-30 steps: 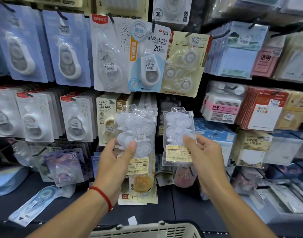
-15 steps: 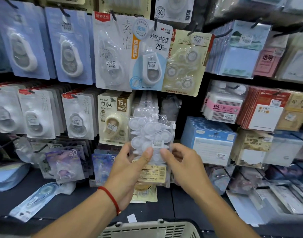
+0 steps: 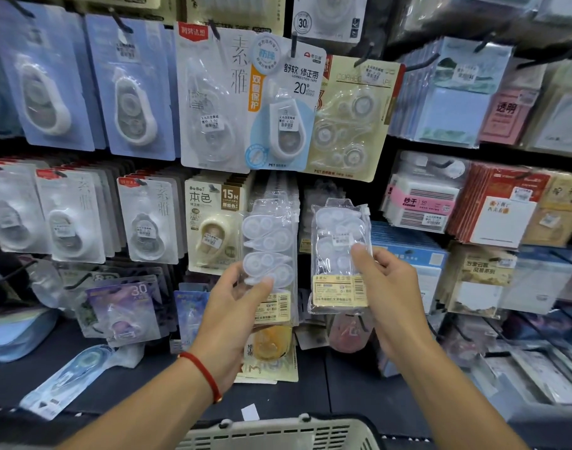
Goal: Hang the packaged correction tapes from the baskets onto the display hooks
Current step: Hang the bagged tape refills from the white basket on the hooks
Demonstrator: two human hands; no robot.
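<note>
Crowded stationery display wall (image 3: 83, 92) behind both hands, each clutching one clear tape pack.

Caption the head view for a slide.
Left hand and right hand each hold a clear correction-tape pack before stocked display hooks.

Hands apart again since 0.5 s ago. Right hand (image 3: 390, 289) pulled one clear correction tape pack (image 3: 339, 254) rightward off the stack (image 3: 268, 251). Left hand (image 3: 234, 315) keeps stack.

We note sticky note packs (image 3: 453, 102) upper right, red-edged notepads (image 3: 502, 206) below, blue boxes (image 3: 411, 254) beside them.
</note>
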